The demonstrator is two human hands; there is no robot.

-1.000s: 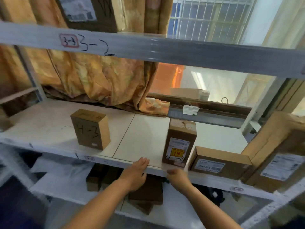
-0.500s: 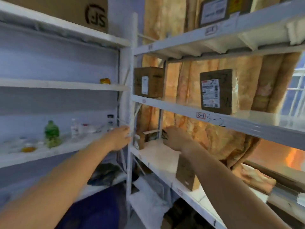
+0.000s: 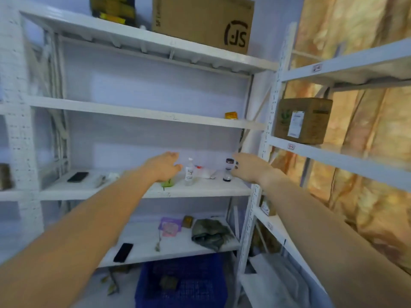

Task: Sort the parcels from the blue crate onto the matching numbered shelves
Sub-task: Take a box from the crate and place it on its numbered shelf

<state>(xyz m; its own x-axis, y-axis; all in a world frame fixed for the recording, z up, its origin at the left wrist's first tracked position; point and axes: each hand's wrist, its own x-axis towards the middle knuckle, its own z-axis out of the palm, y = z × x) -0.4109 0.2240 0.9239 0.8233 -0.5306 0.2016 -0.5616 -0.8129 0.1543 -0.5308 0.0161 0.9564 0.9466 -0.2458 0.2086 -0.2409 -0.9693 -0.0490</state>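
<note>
The blue crate (image 3: 189,285) sits on the floor at the bottom centre, with a small brown parcel (image 3: 169,283) inside it. My left hand (image 3: 163,166) and my right hand (image 3: 249,167) are both stretched out in front of me at mid height, empty, fingers loosely apart. They hover before a white shelf unit (image 3: 142,113). On the numbered shelf (image 3: 315,152) to the right stands a brown parcel (image 3: 302,120) with a white label.
A large SF carton (image 3: 203,21) tops the left unit. Small bottles (image 3: 189,172), a dark jar (image 3: 228,170) and a phone (image 3: 77,177) lie on the middle shelf. Lower down are another phone (image 3: 123,252), a grey cloth (image 3: 209,233) and a pink packet (image 3: 170,226). An orange curtain (image 3: 367,185) hangs at right.
My view has swung left, away from the numbered shelves with parcels, to the corner unit and the crate below. Both hands have left the shelf edge and are empty in the air.
</note>
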